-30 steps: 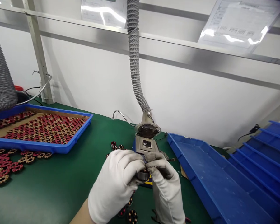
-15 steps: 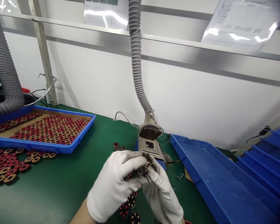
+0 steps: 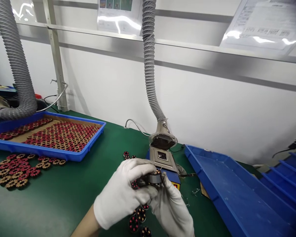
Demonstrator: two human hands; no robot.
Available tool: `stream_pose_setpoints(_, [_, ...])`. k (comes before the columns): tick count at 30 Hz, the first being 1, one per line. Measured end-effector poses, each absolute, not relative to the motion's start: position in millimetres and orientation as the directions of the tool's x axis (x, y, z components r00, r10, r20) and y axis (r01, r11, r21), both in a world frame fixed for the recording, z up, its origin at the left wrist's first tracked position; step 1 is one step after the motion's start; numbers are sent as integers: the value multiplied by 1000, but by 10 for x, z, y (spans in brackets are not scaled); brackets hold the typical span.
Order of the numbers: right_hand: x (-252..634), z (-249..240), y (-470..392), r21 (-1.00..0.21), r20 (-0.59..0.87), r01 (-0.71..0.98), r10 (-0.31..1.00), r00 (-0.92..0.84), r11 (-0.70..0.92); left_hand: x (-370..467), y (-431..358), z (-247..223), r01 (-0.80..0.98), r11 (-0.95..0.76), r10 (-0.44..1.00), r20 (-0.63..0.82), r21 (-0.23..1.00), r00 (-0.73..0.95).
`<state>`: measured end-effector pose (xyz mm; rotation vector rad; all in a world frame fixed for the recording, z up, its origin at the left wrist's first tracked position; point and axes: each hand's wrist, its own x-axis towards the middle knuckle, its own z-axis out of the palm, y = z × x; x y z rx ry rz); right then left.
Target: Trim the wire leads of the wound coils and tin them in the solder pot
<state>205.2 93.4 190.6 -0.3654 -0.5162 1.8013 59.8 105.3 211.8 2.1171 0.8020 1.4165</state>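
Both of my hands wear white gloves with darkened fingertips. Between them is a small round motor stator point(image 3: 155, 178) with a dark grey outer ring and coppery and pale bits on top. My left hand point(image 3: 125, 191) grips it from the left, fingers above and thumb below. My right hand point(image 3: 171, 204) holds its right side with bent fingers. Just beyond stands a blue solder pot point(image 3: 162, 159) with a metal top plate and a dark square opening. Several similar stators point(image 3: 141, 214) with red or yellow segments lie on the green table below and behind my left hand.
A blue tray point(image 3: 92, 142) of red and tan stators stands at left, with more loose stators point(image 3: 17, 171) before it. A fume hood point(image 3: 163, 141) on a ribbed hose point(image 3: 149, 59) hangs over the pot. Another blue tray point(image 3: 227, 191) lies at right, beside wire scraps point(image 3: 196, 191).
The stator has turned in my fingers, and its grey side now shows. My right-hand fingers have shifted lower beside it. The whole view has swung slightly left.
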Motion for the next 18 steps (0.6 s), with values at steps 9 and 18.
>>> stream_pose_setpoints(9, [1976, 1900, 873, -757, 38, -653, 996, -78, -23, 618, 1170, 2004, -223, -525, 838, 545, 821, 34])
stream_pose_setpoints(18, [1946, 1895, 894, -762, 56, -648, 997, -60, 4, 651, 1164, 2058, -289, -462, 832, 523, 838, 187])
